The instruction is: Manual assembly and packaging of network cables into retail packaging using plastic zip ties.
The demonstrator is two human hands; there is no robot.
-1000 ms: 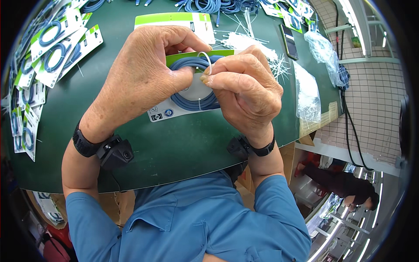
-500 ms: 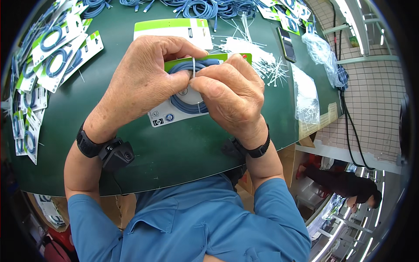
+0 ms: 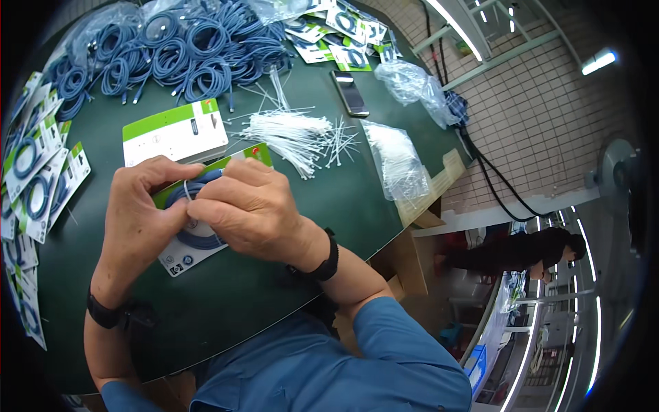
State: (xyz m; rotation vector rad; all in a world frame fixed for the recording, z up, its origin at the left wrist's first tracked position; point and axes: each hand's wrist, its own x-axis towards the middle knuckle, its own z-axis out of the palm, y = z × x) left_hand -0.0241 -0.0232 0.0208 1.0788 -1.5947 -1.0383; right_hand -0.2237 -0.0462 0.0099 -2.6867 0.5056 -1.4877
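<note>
A coiled blue cable [image 3: 199, 241] lies on a white and green backing card [image 3: 180, 263] in front of me. A white cable tie [image 3: 186, 190] loops around the coil's upper left part and the card. My left hand [image 3: 142, 216] is closed on the coil's left side, thumb and forefinger on either side of the tie. The fingers of my right hand [image 3: 252, 209] are bent in a pinch at the tie; its end is hidden in them. Both hands cover much of the coil and card.
A stack of blank cards [image 3: 175, 141] lies just beyond. To its right are loose white cable ties [image 3: 288, 134], a phone [image 3: 351, 94] and a plastic bag of ties [image 3: 398, 165]. Coiled blue cables [image 3: 185, 58] pile at the back; carded cables [image 3: 44, 175] fill the left. A person [image 3: 515, 250] stands farther off.
The view has turned, so the table's things and my hands sit lower and farther left, and more of the cable pile shows. Both hands keep their hold at the tie.
</note>
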